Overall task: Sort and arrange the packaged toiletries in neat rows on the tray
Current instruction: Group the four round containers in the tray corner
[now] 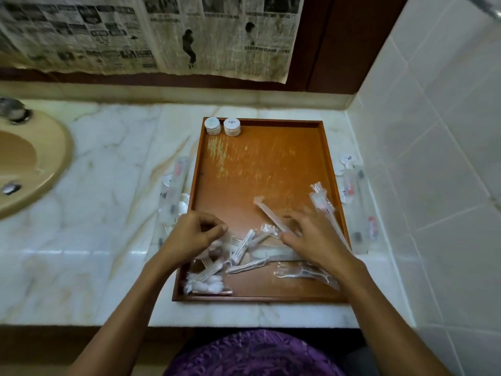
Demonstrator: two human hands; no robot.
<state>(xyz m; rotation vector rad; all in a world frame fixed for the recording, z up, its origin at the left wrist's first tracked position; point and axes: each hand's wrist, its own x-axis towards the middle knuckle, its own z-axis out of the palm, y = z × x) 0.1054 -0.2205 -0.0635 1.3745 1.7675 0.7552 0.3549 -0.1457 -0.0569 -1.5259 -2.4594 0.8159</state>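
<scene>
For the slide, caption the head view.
Both hands sort clear-wrapped toiletry packets on a brown wooden tray; two round white containers sit in its far-left corner.

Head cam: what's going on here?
A person is sorting packaged toiletries on a wooden tray on a marble counter. Two small round jars stand in the tray's far left corner. Loose packets are heaped at the near end, where both hands work: the left hand curls over the pile, the right hand lies on a long packet. More packets lie on the counter on both sides.
</scene>
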